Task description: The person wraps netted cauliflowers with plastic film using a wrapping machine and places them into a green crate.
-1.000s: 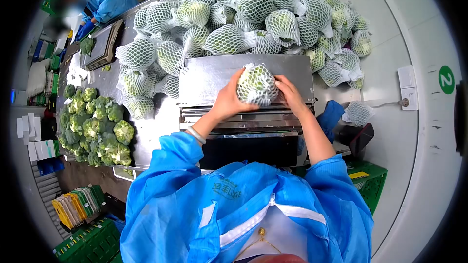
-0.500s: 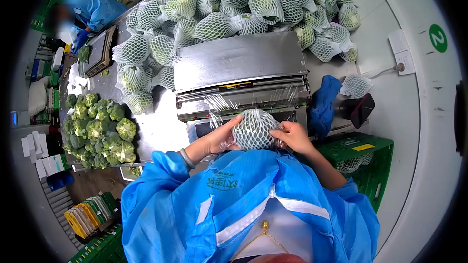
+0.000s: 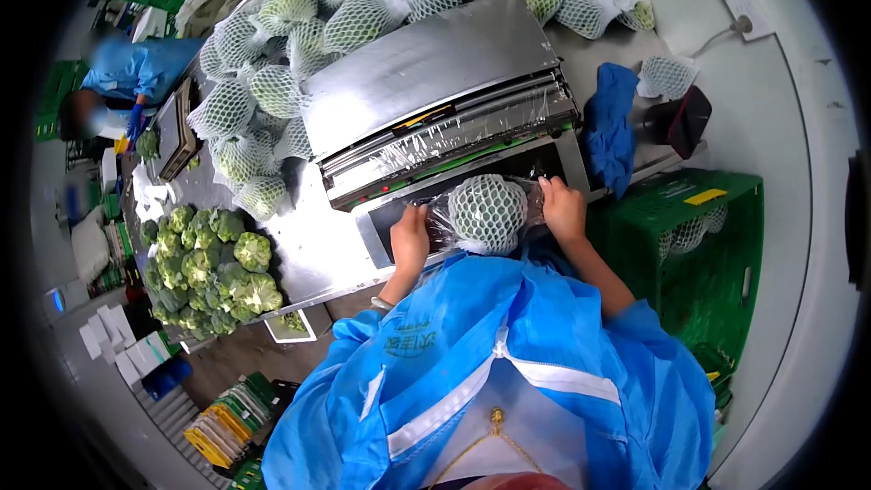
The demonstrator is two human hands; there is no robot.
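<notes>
A round vegetable head in a white foam net (image 3: 488,213) sits in front of me on clear cling film, close to my jacket. My left hand (image 3: 410,238) is closed on the film at the left of the head. On the other side, my right hand (image 3: 562,209) pinches the film with curled fingers. Both hands are apart from the net itself, and the film looks stretched between them. Just beyond lies the metal wrapping machine (image 3: 435,73), with more film along its front roller. What the net holds is mostly hidden.
Several netted heads (image 3: 363,18) are piled behind the machine. Loose broccoli (image 3: 213,268) lies at the left. A blue cloth (image 3: 612,127), a dark red-edged object (image 3: 680,122) and a green crate (image 3: 708,263) are at the right. A co-worker in blue (image 3: 150,68) stands far left.
My hands have moved from the sides of the netted head outward to the film on either side. The head sits slightly further right. My view has tilted and shifted.
</notes>
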